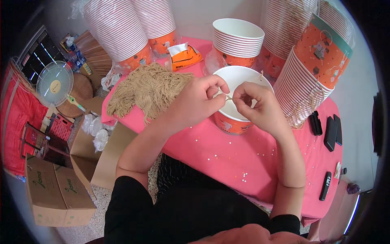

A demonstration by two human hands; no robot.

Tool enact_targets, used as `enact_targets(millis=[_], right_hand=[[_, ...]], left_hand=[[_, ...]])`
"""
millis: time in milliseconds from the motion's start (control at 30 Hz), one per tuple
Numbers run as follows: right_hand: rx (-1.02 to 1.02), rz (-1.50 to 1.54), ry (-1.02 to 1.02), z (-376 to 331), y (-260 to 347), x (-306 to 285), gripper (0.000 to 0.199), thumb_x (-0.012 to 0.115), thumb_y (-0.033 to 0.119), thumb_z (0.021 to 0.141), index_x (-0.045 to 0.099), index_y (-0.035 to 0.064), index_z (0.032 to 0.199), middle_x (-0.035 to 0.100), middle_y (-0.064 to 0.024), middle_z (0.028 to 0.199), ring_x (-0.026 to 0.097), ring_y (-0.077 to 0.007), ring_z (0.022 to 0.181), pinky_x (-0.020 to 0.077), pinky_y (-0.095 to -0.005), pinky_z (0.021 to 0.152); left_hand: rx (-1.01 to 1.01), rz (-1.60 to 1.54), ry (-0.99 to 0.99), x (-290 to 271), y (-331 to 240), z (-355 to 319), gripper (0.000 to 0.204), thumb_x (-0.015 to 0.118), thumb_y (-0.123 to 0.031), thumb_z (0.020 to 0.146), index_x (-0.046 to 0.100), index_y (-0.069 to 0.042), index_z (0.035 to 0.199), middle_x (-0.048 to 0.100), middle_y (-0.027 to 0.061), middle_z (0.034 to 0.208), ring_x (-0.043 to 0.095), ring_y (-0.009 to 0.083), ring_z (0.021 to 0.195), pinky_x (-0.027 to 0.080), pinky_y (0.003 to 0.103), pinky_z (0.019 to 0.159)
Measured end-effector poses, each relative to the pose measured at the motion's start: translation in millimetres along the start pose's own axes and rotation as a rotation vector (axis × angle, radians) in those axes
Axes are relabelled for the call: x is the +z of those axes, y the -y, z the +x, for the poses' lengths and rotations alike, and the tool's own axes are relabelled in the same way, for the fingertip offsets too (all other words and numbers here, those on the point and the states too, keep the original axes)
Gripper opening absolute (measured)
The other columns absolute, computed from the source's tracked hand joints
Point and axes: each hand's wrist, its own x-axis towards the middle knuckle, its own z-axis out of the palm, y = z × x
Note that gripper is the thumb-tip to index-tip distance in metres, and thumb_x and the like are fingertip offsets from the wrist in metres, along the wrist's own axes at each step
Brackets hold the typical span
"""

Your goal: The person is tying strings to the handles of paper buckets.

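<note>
A white paper bucket (pixel 231 124) with an orange printed outside stands upright in front of me. Over its opening, my left hand (pixel 199 99) and my right hand (pixel 258 101) pinch a thin beige string (pixel 229 98) between their fingertips. The string's free ends are hidden by my fingers. On the bucket's far right rim a small bit of string (pixel 262 75) sticks up. Left of the bucket, near my left hand, lies a loose heap of beige strings (pixel 150 87). To the right leans a stack of nested buckets (pixel 300 79), with several strings dangling at its side.
More bucket stacks (pixel 115 30) line the table's back, beside an orange tissue pack (pixel 185 58). A black phone (pixel 331 134) and a remote (pixel 325 186) lie at the right on the pink cloth (pixel 231 162). Cardboard boxes (pixel 57 191) and a fan (pixel 55 83) are at the left.
</note>
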Motion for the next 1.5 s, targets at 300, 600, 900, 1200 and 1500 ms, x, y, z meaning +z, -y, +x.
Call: enact_targets(millis=[300, 600, 900, 1200, 1500], right_hand=[[-0.015, 0.008, -0.023, 0, -3, 1, 0.006, 0.06, -0.007, 0.077, 0.056, -0.0033, 0.081, 0.058, -0.0071, 0.065, 0.056, -0.0097, 0.06, 0.0463, -0.0271, 0.055], [-0.003, -0.188, -0.024, 0, -1, -1, 0.009, 0.06, 0.0, 0.074, 0.051, 0.0009, 0.076, 0.053, -0.0143, 0.058, 0.056, -0.0257, 0.051, 0.0427, -0.0357, 0.051], [-0.126, -0.357, -0.114, 1, -1, -3, 0.011, 0.06, 0.001, 0.072, 0.051, 0.0015, 0.079, 0.057, -0.0139, 0.063, 0.058, -0.0293, 0.054, 0.0441, -0.0377, 0.052], [-0.125, -0.331, -0.063, -1, 2, -5, 0.012, 0.061, 0.0, 0.072, 0.051, 0.0015, 0.079, 0.057, -0.012, 0.063, 0.058, -0.027, 0.055, 0.0451, -0.0361, 0.055], [-0.164, -0.313, -0.017, -2, 11, -19, 0.013, 0.065, 0.003, 0.077, 0.054, 0.001, 0.083, 0.06, -0.0134, 0.074, 0.059, -0.0304, 0.063, 0.0452, -0.0398, 0.057]], left_hand=[[0.228, 0.278, -0.145, 3, 7, 3, 0.011, 0.068, -0.011, 0.077, 0.065, -0.003, 0.084, 0.052, 0.0036, 0.062, 0.047, 0.0115, 0.054, 0.038, 0.029, 0.05], [0.19, 0.168, -0.145, 6, 14, 0, 0.009, 0.071, -0.012, 0.077, 0.068, -0.006, 0.084, 0.061, 0.0042, 0.075, 0.052, 0.0103, 0.06, 0.043, 0.027, 0.055], [0.176, 0.126, -0.115, 3, 21, -2, 0.005, 0.069, -0.001, 0.081, 0.065, 0.0, 0.084, 0.058, -0.0014, 0.079, 0.054, 0.0038, 0.073, 0.043, 0.019, 0.064], [0.382, 0.125, -0.108, 11, 12, 7, 0.009, 0.069, -0.001, 0.079, 0.065, 0.002, 0.087, 0.063, 0.0051, 0.088, 0.059, 0.0122, 0.082, 0.047, 0.027, 0.074], [0.339, 0.173, -0.06, 5, 7, 1, 0.01, 0.068, -0.008, 0.079, 0.062, 0.0, 0.084, 0.061, 0.0044, 0.082, 0.057, 0.0126, 0.073, 0.048, 0.028, 0.065]])
